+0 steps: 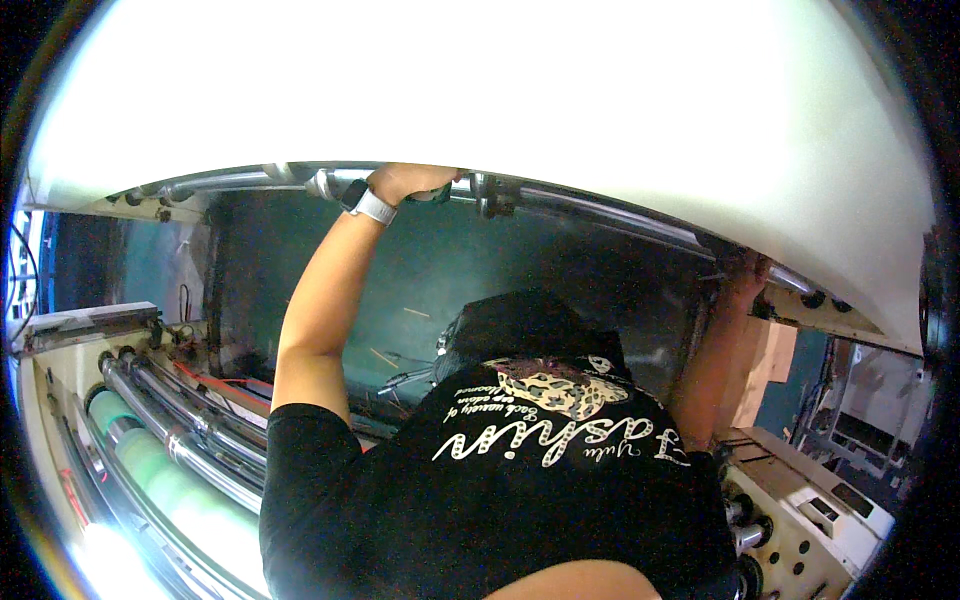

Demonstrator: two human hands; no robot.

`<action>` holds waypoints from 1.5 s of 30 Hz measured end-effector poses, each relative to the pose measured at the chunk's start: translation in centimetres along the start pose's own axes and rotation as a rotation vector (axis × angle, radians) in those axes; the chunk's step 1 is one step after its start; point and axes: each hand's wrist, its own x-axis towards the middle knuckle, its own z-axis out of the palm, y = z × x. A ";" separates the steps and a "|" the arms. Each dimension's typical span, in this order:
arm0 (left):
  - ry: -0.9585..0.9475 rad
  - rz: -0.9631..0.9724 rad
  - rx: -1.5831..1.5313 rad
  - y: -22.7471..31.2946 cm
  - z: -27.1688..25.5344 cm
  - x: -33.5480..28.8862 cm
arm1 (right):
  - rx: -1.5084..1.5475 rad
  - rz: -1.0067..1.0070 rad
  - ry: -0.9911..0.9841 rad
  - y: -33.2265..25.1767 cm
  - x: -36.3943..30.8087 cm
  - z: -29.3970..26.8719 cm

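My left hand point(408, 181), with a watch point(366, 201) on its wrist, is raised to a long metal bar point(235, 181) under the lower edge of a broad white surface point(480, 80). Its fingers are bent around something dark green and rounded beneath the palm, too hidden to name. Further along the bar, a ring-shaped collar point(493, 195) sits just right of this hand. My right hand point(742, 275) is in shade at the bar's right part, close below the white surface. Its fingers barely show, and whether they grip the bar is unclear.
Several metal rollers and a pale green roller point(165, 465) lie at lower left, beside a machine side frame point(60, 400). A light machine housing point(815, 490) stands at lower right. Beneath my arms is a dark green floor point(400, 260) with thin scraps on it.
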 end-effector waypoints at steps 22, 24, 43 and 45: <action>-0.217 0.071 0.401 -0.6 0.4 -0.4 | 0.134 0.341 0.050 12.4 2.2 -5.2; -0.025 0.109 0.274 -2.0 0.8 -1.3 | 0.326 0.433 0.107 8.6 1.2 -1.4; 0.111 0.239 0.347 -1.5 1.0 -0.5 | 0.070 0.541 0.124 5.9 1.0 -3.5; 0.119 0.230 0.321 -0.3 0.3 -0.3 | -0.186 0.404 0.137 4.9 1.1 -4.1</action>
